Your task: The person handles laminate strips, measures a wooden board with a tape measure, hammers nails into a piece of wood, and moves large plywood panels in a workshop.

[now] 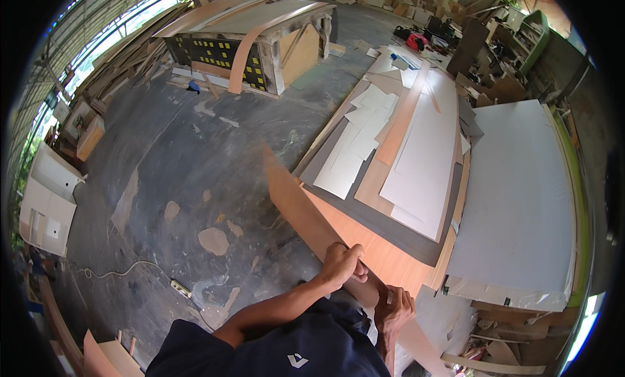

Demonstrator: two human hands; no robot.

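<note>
My left hand point(341, 266) is closed on the edge of a long, thin wood-coloured laminate strip point(298, 211). Just to its right, my right hand point(394, 308) grips the same strip, its fingers bent over the edge. The strip slants from the floor side at far left down past my body to the lower right, tilted on its edge. Beyond my hands lies an orange wood-grain sheet point(384, 245), at the near end of a low stack. A dark grey sheet point(416, 247) lies across it, with white sheets point(423, 162) and another wood-coloured strip point(402, 126) on top.
White boards point(514, 208) are stacked to the right. A large worn cabinet-like box point(286, 58) bearing laminate strips stands far left of the stack. A power strip point(180, 288) and its cord lie on the stained floor at left. Scrap wood point(501, 331) fills a space at lower right.
</note>
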